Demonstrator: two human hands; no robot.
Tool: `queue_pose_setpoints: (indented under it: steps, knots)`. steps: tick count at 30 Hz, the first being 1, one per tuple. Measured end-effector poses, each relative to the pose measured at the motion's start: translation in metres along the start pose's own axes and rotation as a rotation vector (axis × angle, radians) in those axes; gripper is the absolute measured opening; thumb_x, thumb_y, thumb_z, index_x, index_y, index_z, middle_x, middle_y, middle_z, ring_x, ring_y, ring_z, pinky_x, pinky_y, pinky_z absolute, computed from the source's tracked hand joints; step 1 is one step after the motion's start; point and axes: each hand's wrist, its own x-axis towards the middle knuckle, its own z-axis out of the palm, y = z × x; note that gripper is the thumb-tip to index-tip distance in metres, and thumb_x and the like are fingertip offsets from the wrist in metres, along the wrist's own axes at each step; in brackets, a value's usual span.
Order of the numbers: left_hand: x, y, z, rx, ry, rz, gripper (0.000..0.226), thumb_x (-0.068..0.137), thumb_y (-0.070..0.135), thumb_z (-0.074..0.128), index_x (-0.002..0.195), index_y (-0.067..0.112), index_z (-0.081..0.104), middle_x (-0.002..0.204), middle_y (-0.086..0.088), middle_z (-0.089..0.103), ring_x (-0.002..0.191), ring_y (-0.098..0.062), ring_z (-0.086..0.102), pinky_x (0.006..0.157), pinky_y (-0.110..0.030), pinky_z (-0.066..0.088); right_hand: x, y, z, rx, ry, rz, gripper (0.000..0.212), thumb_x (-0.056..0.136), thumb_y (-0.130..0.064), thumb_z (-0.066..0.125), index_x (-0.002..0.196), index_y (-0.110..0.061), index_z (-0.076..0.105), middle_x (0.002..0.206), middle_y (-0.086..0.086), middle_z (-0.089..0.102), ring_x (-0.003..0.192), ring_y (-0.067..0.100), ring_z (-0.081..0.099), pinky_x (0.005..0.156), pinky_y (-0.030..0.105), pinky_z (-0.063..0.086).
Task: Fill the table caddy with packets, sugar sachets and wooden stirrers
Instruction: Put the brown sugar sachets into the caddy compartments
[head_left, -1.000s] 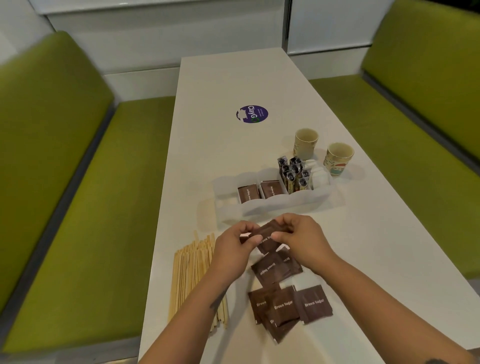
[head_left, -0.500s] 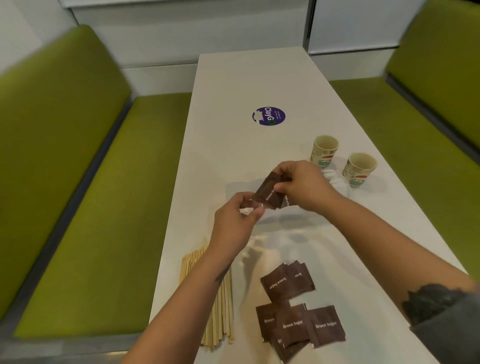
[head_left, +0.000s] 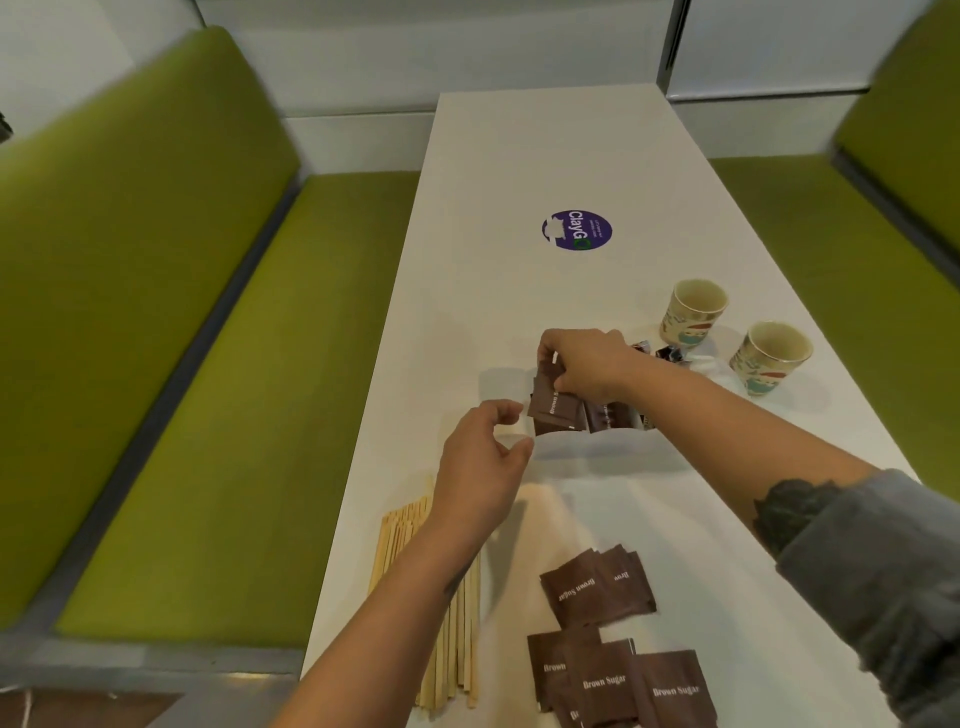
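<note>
My right hand (head_left: 587, 366) pinches brown sugar sachets (head_left: 553, 408) by their top edge and holds them over the white table caddy (head_left: 597, 447), in its left-middle compartment. Another brown sachet (head_left: 608, 415) stands in the caddy beside them. My left hand (head_left: 480, 467) hovers at the caddy's near left corner, fingers curled and apart, holding nothing. Several loose brown sugar sachets (head_left: 602, 639) lie on the table near me. A bundle of wooden stirrers (head_left: 452, 660) lies to the left, partly under my left forearm. Dark packets (head_left: 657, 353) peek out behind my right wrist.
Two patterned paper cups (head_left: 693, 312) (head_left: 769, 358) stand right of the caddy. A purple round sticker (head_left: 576, 230) marks the white table (head_left: 545, 156) farther back. Green benches (head_left: 208, 364) flank the table on both sides.
My right hand carried the sachets from near the table forward and down into the caddy. My left hand let go of them and stayed near the caddy's corner.
</note>
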Motion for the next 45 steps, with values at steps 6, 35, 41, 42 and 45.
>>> queue_pose_setpoints:
  steps: [6,35,41,42,45]
  knots:
    - [0.000,-0.005,0.001,0.054,-0.024,-0.009,0.032,0.089,0.021,0.061,0.120,0.024,0.055,0.119,0.009,0.056,0.071,-0.006,0.058,0.075,-0.021,0.047,0.005,0.005,0.003,0.001,0.034,-0.064,0.032,0.085,0.002,0.048,0.107,-0.021,0.049,0.088,-0.007,0.055,0.088,0.019,0.048,0.086,0.034,0.023]
    - [-0.042,0.003,0.015,0.145,-0.237,0.102,0.026,0.082,0.024,0.069,0.105,0.029,0.058,0.104,0.014,0.053,0.085,-0.002,0.053,0.074,-0.011,0.040,-0.069,0.001,0.027,0.081,0.456,-0.005,0.011,0.086,-0.028,0.062,0.096,-0.029,0.065,0.088,-0.011,0.062,0.097,0.014,0.049,0.076,0.032,0.014]
    - [-0.049,-0.004,0.027,0.342,-0.473,0.010,0.056,0.070,0.027,0.080,0.120,0.025,0.055,0.118,0.006,0.050,0.106,-0.012,0.051,0.086,-0.024,0.043,-0.114,0.012,0.047,0.276,0.410,0.125,0.009,0.088,-0.024,0.062,0.095,-0.028,0.067,0.086,-0.009,0.066,0.089,0.010,0.054,0.088,0.032,0.020]
    - [-0.050,-0.005,0.028,0.375,-0.504,-0.002,0.060,0.068,0.027,0.081,0.121,0.025,0.054,0.118,0.006,0.049,0.108,-0.013,0.051,0.088,-0.026,0.043,-0.122,0.015,0.051,0.299,0.383,0.155,0.008,0.088,-0.024,0.062,0.095,-0.027,0.066,0.087,-0.008,0.066,0.088,0.011,0.055,0.089,0.032,0.021]
    - [-0.053,-0.011,0.032,0.444,-0.565,0.006,0.066,0.064,0.026,0.084,0.122,0.025,0.052,0.119,0.003,0.046,0.111,-0.016,0.048,0.090,-0.028,0.042,-0.142,0.021,0.066,0.311,0.276,0.258,0.003,0.087,-0.028,0.064,0.089,-0.029,0.065,0.087,-0.009,0.065,0.088,0.012,0.057,0.089,0.032,0.026]
